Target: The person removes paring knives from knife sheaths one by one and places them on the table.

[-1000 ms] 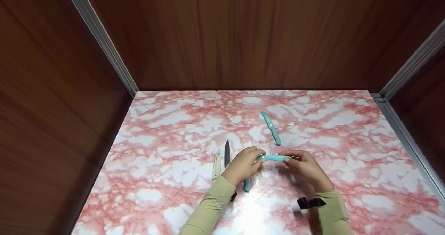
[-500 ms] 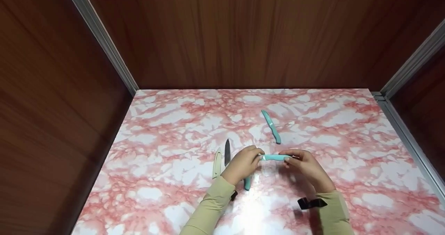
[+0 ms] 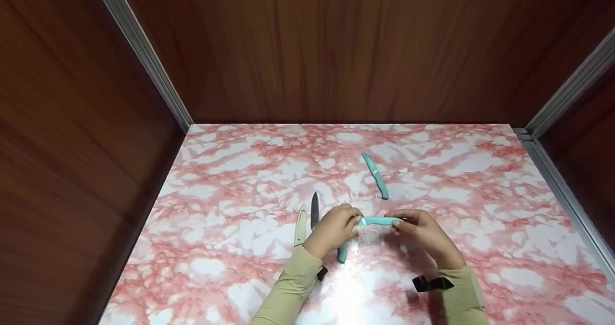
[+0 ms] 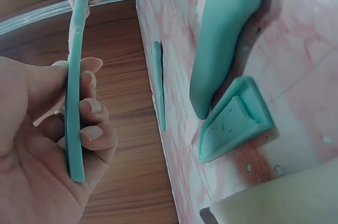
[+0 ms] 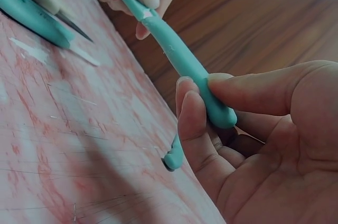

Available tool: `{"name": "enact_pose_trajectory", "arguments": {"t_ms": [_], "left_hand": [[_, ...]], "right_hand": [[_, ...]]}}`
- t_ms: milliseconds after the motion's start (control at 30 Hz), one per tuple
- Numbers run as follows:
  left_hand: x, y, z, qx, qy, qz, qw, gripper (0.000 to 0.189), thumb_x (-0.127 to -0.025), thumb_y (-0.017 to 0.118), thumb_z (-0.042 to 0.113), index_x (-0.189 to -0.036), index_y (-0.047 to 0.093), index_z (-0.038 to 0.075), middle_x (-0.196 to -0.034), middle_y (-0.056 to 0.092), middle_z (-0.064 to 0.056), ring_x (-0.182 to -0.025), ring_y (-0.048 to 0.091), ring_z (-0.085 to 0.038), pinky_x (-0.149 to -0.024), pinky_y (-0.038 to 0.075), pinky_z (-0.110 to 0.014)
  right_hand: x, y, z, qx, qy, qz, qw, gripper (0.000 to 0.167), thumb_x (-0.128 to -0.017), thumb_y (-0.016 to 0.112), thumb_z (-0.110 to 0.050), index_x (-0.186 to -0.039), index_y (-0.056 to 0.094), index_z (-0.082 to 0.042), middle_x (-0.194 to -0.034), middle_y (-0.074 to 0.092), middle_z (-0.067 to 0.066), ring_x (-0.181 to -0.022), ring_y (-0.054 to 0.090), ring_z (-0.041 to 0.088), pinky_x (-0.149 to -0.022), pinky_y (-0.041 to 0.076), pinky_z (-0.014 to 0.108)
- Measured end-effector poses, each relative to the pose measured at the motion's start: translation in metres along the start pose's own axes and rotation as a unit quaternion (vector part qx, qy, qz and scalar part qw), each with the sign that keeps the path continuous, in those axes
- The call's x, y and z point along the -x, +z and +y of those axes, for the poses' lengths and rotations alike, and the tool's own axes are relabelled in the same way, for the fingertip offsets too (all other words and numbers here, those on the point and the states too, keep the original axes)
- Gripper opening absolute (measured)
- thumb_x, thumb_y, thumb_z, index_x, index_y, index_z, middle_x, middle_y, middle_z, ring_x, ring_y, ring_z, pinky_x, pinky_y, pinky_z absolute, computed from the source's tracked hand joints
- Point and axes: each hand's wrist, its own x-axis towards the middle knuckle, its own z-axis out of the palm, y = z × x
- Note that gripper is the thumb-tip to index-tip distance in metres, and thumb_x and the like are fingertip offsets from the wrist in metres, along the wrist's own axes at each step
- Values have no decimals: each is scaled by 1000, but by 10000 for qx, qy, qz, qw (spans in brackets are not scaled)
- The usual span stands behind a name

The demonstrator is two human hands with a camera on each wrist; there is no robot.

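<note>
Running crosswise, teal knife [image 3: 378,221] points left from the right hand [image 3: 425,231]

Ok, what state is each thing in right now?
Held knife: apparently sheathed, off the table.
Left hand: holding one end.
Right hand: pinching the other end.
Far knife: lying on the table, apparently sheathed.
Dark blade: bare.
Pale sheath: lying beside it, apart.
Near handle: lying on the table.
Turquoise piece: by that handle, perhaps joined.
</note>
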Motion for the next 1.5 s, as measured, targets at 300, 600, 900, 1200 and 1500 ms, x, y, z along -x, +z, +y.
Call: {"name": "enact_pose_trajectory", "arguments": {"t_ms": [300,600,900,1200,1500], "left_hand": [[7,0,-2,273,-111,14,9996,19,-98,56,20,-102,72,12,-88,62,5,-75,52,-6,-70,44,-20],[13,-4,-2,522,-281,-40,9982,21,-99,54,24,-103,72,14,-88,60,6,-71,50,-4,-67,45,-19],[18,-7,1,643,-303,18,9975,21,-98,55,23,-102,72,13,-83,58,7,-67,48,-5,-65,44,-19],[24,-8,1,809,-251,-6,9964,21,-97,56,24,-101,73,12,-84,60,6,-71,51,-4,-71,47,-19],[31,-9,4,951,-284,60,9950,20,-96,58,24,-99,73,13,-83,60,7,-71,55,-2,-75,48,-19]], "right_hand": [[1,2,3,75,-32,-153,9998,31,-93,61,-4,-116,58,17,-88,66,15,-76,62,16,-69,53,28],[3,4,-3,181,80,-199,9996,32,-92,63,-7,-117,60,14,-92,64,20,-79,61,19,-70,52,28],[4,10,-8,231,43,-206,9995,31,-93,62,-7,-116,60,13,-103,63,21,-87,61,25,-78,53,35],[8,16,-9,452,58,-261,9986,30,-91,66,-9,-114,62,9,-108,62,21,-96,60,40,-83,53,40],[11,21,-10,502,153,-331,9981,31,-89,69,-12,-113,62,7,-109,61,20,-95,59,39,-79,54,39]]}}
